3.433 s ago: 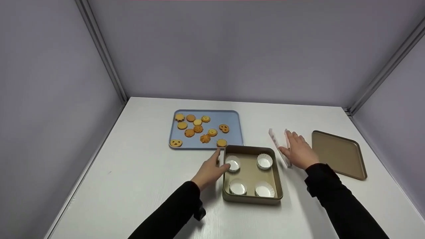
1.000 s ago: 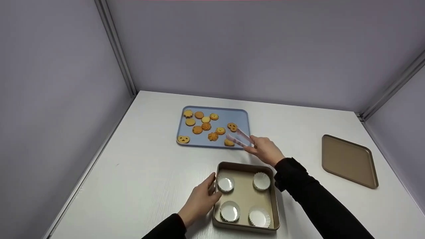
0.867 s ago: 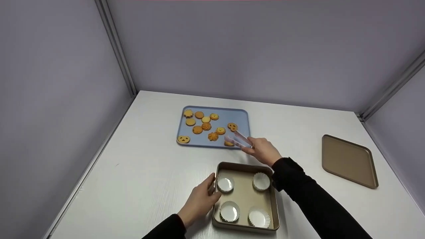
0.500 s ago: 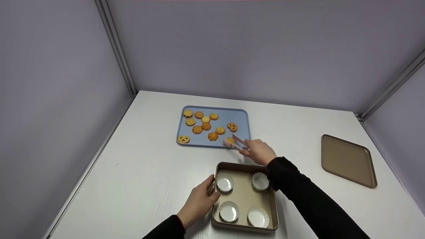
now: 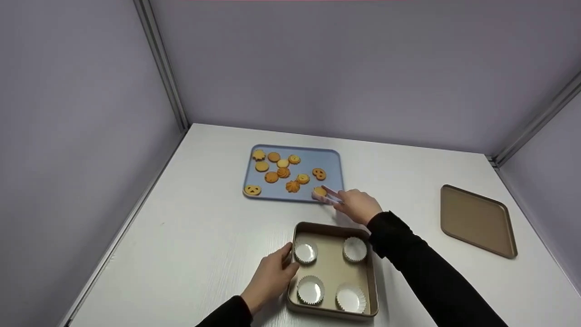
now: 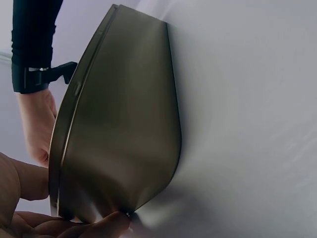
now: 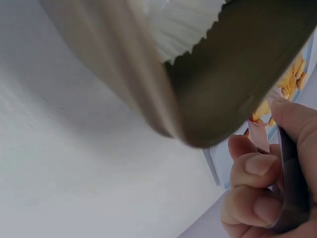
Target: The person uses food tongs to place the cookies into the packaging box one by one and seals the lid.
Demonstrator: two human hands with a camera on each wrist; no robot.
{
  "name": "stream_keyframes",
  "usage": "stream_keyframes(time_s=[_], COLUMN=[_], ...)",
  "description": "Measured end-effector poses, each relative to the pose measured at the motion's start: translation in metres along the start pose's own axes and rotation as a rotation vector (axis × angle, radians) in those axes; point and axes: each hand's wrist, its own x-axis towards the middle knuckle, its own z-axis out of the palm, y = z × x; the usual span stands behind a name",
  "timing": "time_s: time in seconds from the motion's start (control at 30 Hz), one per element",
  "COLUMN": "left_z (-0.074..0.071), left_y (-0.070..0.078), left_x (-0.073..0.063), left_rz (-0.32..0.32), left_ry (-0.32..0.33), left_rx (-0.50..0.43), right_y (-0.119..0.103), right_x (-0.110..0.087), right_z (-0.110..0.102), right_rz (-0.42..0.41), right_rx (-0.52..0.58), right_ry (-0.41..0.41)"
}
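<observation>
My left hand [image 5: 271, 277] grips the left wall of a gold square baking tin [image 5: 327, 270], thumb at the rim and fingers along the outside. Inside the tin stand several white paper baking cups [image 5: 355, 249], with nothing in them. My right hand [image 5: 361, 207] holds pale pink tongs [image 5: 325, 199]; its fingers curl round them in the right wrist view. The tong tips stand on either side of a round cookie [image 5: 320, 191] near the front right corner of a blue tray [image 5: 320, 158]. Whether they press on it I cannot tell.
Several more cookies [image 5: 283, 172] of different shapes lie on the blue tray. A flat gold lid or tray [image 5: 476, 221] lies at the right on the white table [image 5: 195, 218]. Grey walls [image 5: 336, 68] enclose the back and sides.
My right hand has taken up the tongs from the table and brought them left to the cookie. The tin has come nearer to me. Lately the tong tips closed in and the cookie shifted slightly right.
</observation>
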Motion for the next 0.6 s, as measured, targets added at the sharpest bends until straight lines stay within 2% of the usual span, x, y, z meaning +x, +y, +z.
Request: stream_keyframes(time_s=[0.2, 0.43, 0.6], left_z=[-0.001, -0.002, -0.006], left_y=[-0.002, -0.006, -0.006], left_x=[0.000, -0.001, -0.002], left_rz=[0.014, 0.024, 0.023], left_ry=[0.016, 0.078, 0.120], left_rx=[0.025, 0.111, 0.176], right_y=[0.008, 0.015, 0.012], right_x=[-0.008, -0.023, -0.033], right_z=[-0.001, -0.010, -0.023], right_rz=[-0.048, -0.107, -0.153], right_rx=[-0.023, -0.001, 0.023], right_ry=[0.044, 0.121, 0.110])
